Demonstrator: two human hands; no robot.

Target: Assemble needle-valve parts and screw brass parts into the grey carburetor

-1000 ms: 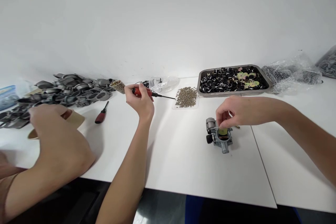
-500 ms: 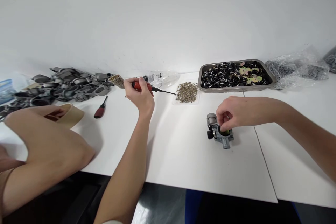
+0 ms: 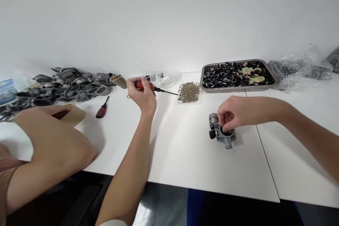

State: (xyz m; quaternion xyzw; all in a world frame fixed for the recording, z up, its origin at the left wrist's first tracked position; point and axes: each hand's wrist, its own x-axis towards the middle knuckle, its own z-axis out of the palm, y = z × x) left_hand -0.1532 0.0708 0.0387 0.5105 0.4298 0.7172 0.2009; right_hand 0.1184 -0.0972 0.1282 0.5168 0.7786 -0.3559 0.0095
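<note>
My left hand (image 3: 143, 95) is closed around the red and black handle of a screwdriver (image 3: 144, 85). The thin black shaft points right, its tip by the near-left edge of a pile of small brass-coloured screws (image 3: 189, 92). On the table at the right, a grey metal throttle body (image 3: 228, 142) with a black knob lies with its round bore facing up. My right hand (image 3: 231, 114) reaches over it, thumb and fingers pinched inside the bore. A sliver of yellowish plate shows under those fingertips; the rest is hidden.
A metal tray (image 3: 238, 91) of black rings and yellowish discs stands behind. Bagged parts (image 3: 299, 69) lie right of it. At left are heaped grey castings (image 3: 71, 83), a cup of screws (image 3: 119, 80), a second screwdriver (image 3: 102, 111), a tape roll (image 3: 76, 116) and a co-worker's arm (image 3: 58, 148).
Both of my hands stay almost where they were, with the screwdriver tip still beside the screws. The co-worker's arm has shifted slightly to the right.
</note>
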